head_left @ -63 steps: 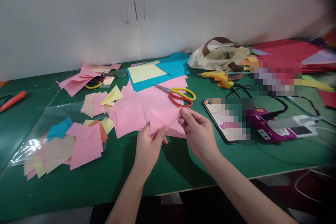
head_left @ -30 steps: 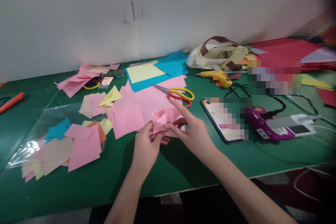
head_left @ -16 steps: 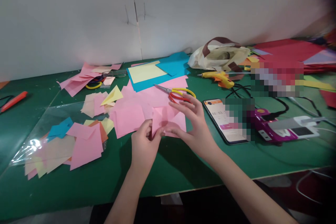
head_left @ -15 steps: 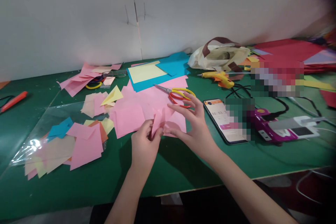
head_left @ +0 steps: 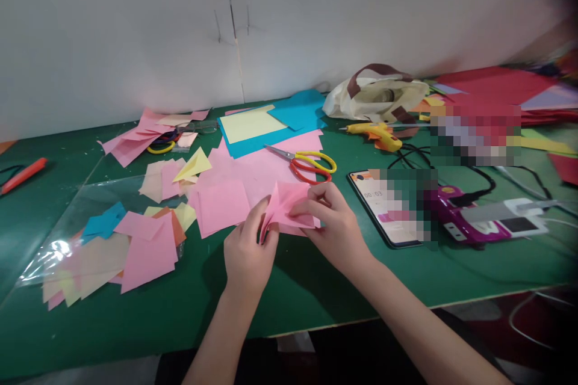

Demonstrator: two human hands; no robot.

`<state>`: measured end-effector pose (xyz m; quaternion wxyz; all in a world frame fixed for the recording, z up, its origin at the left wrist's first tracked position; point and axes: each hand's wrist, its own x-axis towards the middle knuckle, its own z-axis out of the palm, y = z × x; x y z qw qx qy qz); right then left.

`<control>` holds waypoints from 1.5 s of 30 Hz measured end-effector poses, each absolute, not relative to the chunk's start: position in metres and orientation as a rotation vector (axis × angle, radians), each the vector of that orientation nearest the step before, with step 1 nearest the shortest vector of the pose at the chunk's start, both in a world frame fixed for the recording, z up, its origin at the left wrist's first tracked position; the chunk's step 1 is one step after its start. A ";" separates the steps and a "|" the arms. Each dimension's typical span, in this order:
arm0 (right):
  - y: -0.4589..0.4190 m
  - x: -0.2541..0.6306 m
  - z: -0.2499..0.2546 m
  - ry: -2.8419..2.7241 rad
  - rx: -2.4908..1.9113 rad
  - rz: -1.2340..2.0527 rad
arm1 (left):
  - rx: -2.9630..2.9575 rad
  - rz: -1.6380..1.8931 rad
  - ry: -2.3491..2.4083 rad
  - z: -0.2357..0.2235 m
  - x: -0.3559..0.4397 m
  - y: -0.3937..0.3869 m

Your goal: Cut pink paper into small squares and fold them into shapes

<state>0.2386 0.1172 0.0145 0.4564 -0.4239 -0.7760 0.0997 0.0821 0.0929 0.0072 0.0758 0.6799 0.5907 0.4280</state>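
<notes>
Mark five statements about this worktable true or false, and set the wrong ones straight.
1. The left hand and right hand both hold the folded pink paper. True.
2. The glue gun lies inside the cloth bag. False: it lies outside, in front of the bag.
3. The scissors have one yellow and one red handle loop. True.
4. The smartphone lies face down. False: its lit screen faces up.
5. A black plug sits in the purple power strip. True.
</notes>
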 end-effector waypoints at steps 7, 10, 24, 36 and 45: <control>0.118 0.239 0.006 -1.978 -0.940 0.290 | 1.217 1.158 1.341 0.025 0.085 0.095; 0.119 0.238 0.004 -1.949 -0.923 0.308 | 1.072 1.157 1.369 0.025 0.084 0.097; 0.117 0.235 0.020 -1.531 -1.141 0.791 | 0.531 1.245 0.907 0.029 0.079 0.100; 0.111 0.229 0.028 -1.475 -1.162 0.965 | 0.760 1.272 1.041 0.024 0.082 0.102; 0.111 0.230 0.027 -1.519 -1.097 0.896 | 0.677 1.271 1.070 0.024 0.085 0.102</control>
